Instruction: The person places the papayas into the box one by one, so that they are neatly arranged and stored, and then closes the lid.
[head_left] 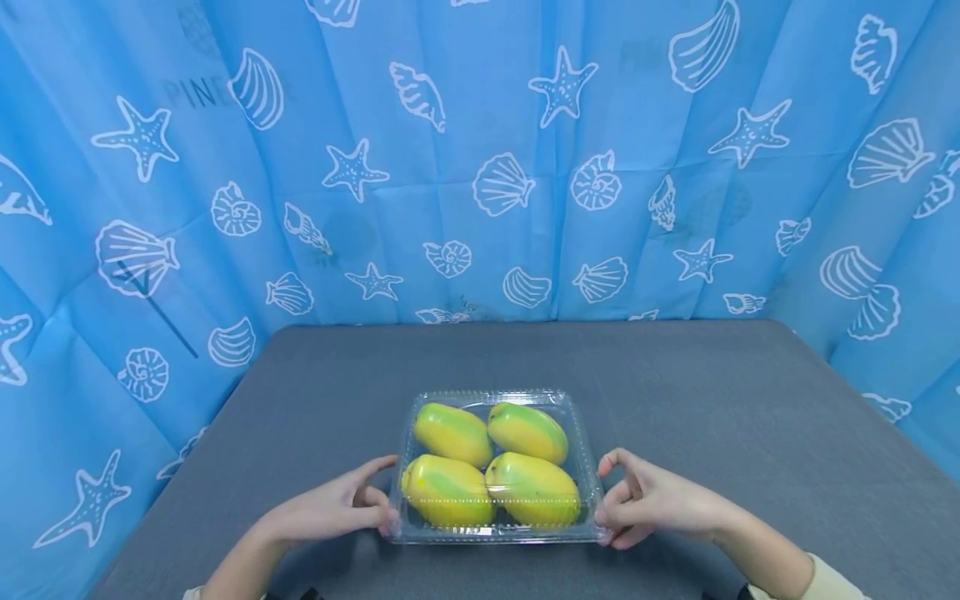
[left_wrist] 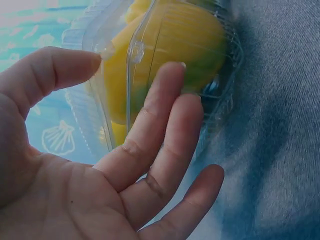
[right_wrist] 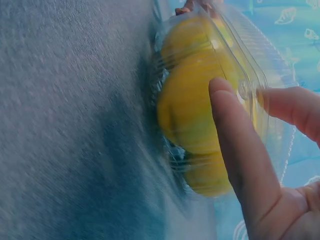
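Observation:
A clear plastic clamshell box [head_left: 492, 536] sits on the grey cloth, holding several yellow-green mangoes [head_left: 450, 492] in two rows. Its transparent lid lies over the fruit. At the box's front left corner, my left hand [head_left: 337, 504] pinches the rim; in the left wrist view its thumb [left_wrist: 75, 67] is on the lid edge and its fingers [left_wrist: 165, 105] are at the side wall below. My right hand [head_left: 652, 500] pinches the front right corner, with a fingertip [right_wrist: 222, 95] against the side and another at the rim in the right wrist view.
A grey cloth-covered table [head_left: 675, 375] lies under the box and extends to both sides. Behind it hangs a blue curtain [head_left: 480, 125] printed with white shells and starfish, which also runs along the left and right sides.

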